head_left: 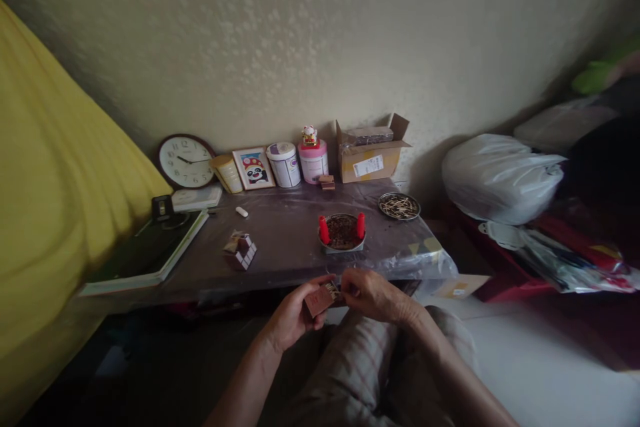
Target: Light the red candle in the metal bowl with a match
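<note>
In front of the table edge, above the lap, my left hand (299, 312) grips a small brown matchbox (318, 301). The box is partly open at its right end, where several matches (332, 289) show. My right hand (369, 295) is at that open end with its fingers closed together; what is between them is hidden. Just beyond the hands, a round tin (342, 251) filled with dark grainy stuff holds two red candles (361, 227), both upright. Farther right on the table lies a round metal dish (399, 206) full of loose matchsticks.
A small pile of matchboxes (242, 252) and a white stick (242, 211) lie on the left of the table. Along the wall stand a clock (186, 161), a framed picture (254, 169), two tubs (284, 165) and an open carton (371, 163). White bags (500, 177) are at right.
</note>
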The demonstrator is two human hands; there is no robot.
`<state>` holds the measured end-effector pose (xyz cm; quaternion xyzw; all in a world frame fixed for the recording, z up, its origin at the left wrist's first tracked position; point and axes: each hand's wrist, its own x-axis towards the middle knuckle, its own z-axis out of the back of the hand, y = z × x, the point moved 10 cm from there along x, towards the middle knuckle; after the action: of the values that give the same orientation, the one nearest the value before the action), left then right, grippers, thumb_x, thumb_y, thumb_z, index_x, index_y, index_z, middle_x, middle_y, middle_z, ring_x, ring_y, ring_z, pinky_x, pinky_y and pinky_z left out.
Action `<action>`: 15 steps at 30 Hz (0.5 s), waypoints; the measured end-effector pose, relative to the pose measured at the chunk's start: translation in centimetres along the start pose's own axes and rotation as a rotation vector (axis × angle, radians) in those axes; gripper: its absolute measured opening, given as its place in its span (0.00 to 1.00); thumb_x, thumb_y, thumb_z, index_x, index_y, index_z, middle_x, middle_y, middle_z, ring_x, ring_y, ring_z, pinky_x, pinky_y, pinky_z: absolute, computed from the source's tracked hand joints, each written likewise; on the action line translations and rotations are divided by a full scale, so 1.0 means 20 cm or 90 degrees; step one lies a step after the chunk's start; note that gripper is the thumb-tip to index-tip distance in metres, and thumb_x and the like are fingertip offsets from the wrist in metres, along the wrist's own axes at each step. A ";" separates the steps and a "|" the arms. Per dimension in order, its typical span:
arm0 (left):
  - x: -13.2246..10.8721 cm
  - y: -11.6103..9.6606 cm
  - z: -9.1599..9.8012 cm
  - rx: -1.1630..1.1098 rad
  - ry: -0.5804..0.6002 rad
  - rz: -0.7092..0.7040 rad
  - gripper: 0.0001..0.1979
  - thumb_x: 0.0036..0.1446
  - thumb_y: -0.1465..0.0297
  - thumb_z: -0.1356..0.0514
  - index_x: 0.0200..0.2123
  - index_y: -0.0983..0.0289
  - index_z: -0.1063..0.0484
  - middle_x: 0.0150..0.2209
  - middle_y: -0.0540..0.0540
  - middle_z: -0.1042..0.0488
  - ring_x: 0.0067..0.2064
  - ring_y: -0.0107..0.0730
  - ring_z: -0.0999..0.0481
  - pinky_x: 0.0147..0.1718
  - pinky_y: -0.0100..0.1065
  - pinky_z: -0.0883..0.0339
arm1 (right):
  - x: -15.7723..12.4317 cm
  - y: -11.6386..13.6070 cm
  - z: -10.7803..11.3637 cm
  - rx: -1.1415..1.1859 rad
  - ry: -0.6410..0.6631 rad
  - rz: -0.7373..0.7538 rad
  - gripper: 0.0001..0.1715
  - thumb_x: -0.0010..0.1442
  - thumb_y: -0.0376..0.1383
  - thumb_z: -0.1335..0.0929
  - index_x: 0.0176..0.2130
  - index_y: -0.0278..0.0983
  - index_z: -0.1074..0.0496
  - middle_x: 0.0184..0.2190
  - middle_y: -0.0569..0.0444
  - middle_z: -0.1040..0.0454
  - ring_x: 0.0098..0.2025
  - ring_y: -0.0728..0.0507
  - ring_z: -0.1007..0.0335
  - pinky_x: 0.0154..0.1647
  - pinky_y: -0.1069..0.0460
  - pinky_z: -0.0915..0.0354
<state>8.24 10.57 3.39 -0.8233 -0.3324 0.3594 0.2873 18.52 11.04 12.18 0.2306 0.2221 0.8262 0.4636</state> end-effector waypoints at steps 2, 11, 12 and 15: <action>0.00 0.00 0.00 -0.010 -0.003 -0.006 0.19 0.57 0.68 0.46 0.50 0.66 0.28 0.29 0.54 0.24 0.18 0.24 0.33 0.16 0.28 0.46 | 0.00 0.01 0.01 0.001 -0.002 0.012 0.10 0.51 0.22 0.35 0.32 0.35 0.28 0.28 0.55 0.26 0.28 0.50 0.33 0.29 0.57 0.40; 0.00 -0.02 0.00 -0.042 -0.031 -0.027 0.16 0.56 0.68 0.45 0.47 0.64 0.26 0.32 0.55 0.21 0.19 0.26 0.30 0.17 0.29 0.42 | 0.00 0.07 0.09 -0.014 -0.071 0.099 0.13 0.56 0.23 0.37 0.38 0.37 0.28 0.35 0.53 0.27 0.36 0.47 0.29 0.39 0.54 0.34; 0.00 -0.02 0.00 -0.042 -0.033 -0.030 0.16 0.56 0.68 0.44 0.47 0.64 0.26 0.31 0.54 0.21 0.19 0.26 0.30 0.16 0.29 0.42 | 0.00 0.08 0.09 -0.018 -0.073 0.103 0.13 0.56 0.23 0.37 0.38 0.36 0.29 0.35 0.52 0.28 0.36 0.47 0.30 0.38 0.54 0.34; 0.00 -0.02 -0.01 -0.041 -0.039 -0.037 0.15 0.56 0.69 0.44 0.46 0.65 0.26 0.28 0.53 0.22 0.19 0.27 0.30 0.16 0.29 0.42 | 0.01 0.13 0.09 -0.049 -0.063 0.108 0.12 0.56 0.23 0.37 0.37 0.35 0.29 0.35 0.52 0.29 0.34 0.47 0.30 0.37 0.54 0.34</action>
<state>8.25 10.68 3.80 -0.8107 -0.3760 0.3654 0.2604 17.74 10.36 15.12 0.2716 0.1467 0.8578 0.4110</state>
